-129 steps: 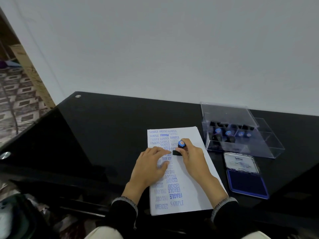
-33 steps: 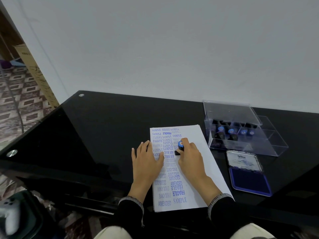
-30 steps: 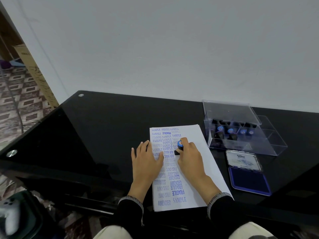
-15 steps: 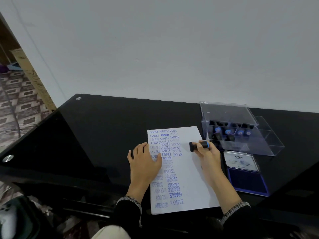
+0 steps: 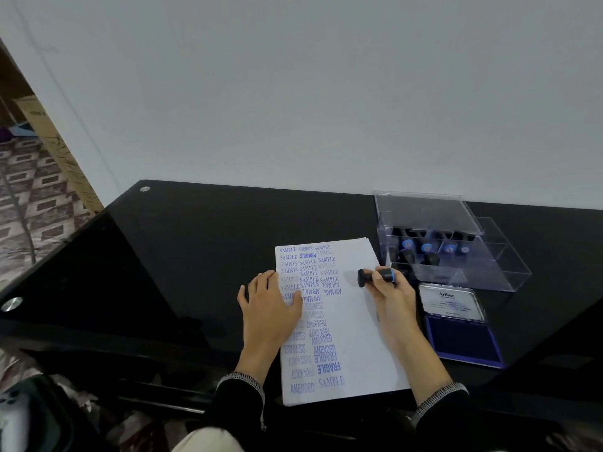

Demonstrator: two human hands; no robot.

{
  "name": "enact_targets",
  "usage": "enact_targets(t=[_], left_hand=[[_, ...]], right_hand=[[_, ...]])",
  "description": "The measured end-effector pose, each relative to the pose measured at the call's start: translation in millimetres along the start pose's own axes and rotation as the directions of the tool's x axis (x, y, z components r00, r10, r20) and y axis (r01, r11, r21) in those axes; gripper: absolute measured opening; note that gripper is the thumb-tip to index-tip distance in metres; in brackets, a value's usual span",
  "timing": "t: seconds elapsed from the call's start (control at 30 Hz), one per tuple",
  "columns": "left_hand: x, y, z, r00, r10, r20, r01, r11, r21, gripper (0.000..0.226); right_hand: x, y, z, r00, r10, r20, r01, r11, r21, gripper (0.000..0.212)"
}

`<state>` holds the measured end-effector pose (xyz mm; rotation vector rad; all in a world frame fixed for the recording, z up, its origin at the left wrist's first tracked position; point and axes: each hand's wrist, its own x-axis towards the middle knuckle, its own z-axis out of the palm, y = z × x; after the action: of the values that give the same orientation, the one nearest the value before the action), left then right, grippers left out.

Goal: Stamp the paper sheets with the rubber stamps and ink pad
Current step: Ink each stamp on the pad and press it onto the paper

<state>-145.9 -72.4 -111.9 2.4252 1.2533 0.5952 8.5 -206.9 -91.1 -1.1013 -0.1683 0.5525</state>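
Note:
A white paper sheet point(image 5: 355, 321) lies on the black glass table point(image 5: 195, 243), its left half covered with blue stamped words. My left hand point(image 5: 269, 308) rests flat on the sheet's left edge, fingers straight. My right hand point(image 5: 390, 296) grips a black rubber stamp with a blue cap point(image 5: 375, 276), held sideways above the sheet's right edge, its stamping face pointing left. The open blue ink pad point(image 5: 461, 342) lies to the right of the sheet, its lid folded back.
A clear plastic box point(image 5: 456, 275) with its lid raised stands behind the ink pad and holds several more black stamps with blue caps point(image 5: 424, 251). A white wall runs along the table's far edge. The table's front edge is near my sleeves.
My right hand lifted the stamp off the middle of the sheet, tipped it sideways and carried it right, toward the ink pad. My left hand stayed flat on the paper.

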Motion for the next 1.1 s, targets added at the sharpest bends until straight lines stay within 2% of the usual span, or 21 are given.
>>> enact_targets(t=[0.07,0.13,0.2,0.3,0.47,0.57,0.67,0.77,0.87,0.97,1.1], left_hand=[[0,0,0,1.0,0.0,0.007,0.0,1.0,0.002,0.059],[-1,1,-2,1.0,0.002,0.01,-0.002,1.0,0.006,0.059],[-2,2,-3,1.0,0.005,0.009,-0.005,1.0,0.004,0.059],[-3,2,-5,1.0,0.027,0.014,-0.027,1.0,0.015,0.057],[-4,5,-8,0.995,0.071,0.068,-0.078,0.992,0.103,0.033],[-4,14,-7,0.995,0.031,0.09,-0.043,0.989,0.138,0.031],[-6,42,1,0.995,0.024,0.098,-0.034,0.995,0.093,0.032],[-13,80,17,0.983,0.174,0.061,-0.164,0.975,-0.147,0.03],[-20,109,36,0.933,0.357,0.044,-0.32,0.879,-0.353,0.038],[-22,125,49,0.905,0.421,0.061,-0.378,0.86,-0.343,0.054],[-21,127,57,0.913,0.394,0.104,-0.355,0.894,-0.273,0.061]], right_hand=[[-1,3,0,0.997,-0.075,-0.015,0.071,0.983,-0.172,0.012],[-9,3,4,0.969,-0.245,-0.01,0.226,0.908,-0.353,0.016],[-19,4,9,0.918,-0.394,0.053,0.375,0.814,-0.444,0.018],[-29,0,4,0.881,-0.446,0.156,0.452,0.698,-0.555,0.022],[-46,-17,-22,0.824,-0.53,0.198,0.518,0.566,-0.641,0.025],[-53,-31,-39,0.839,-0.531,0.119,0.479,0.618,-0.623,0.018],[-55,-43,-55,0.843,-0.538,0.025,0.436,0.654,-0.618,0.012],[-55,-54,-70,0.84,-0.542,-0.026,0.417,0.675,-0.609,0.011],[-55,-63,-86,0.865,-0.5,-0.033,0.385,0.706,-0.594,0.009],[-53,-71,-101,0.878,-0.478,-0.024,0.368,0.706,-0.606,0.011],[-44,-78,-108,0.889,-0.458,-0.012,0.353,0.701,-0.62,0.015]])
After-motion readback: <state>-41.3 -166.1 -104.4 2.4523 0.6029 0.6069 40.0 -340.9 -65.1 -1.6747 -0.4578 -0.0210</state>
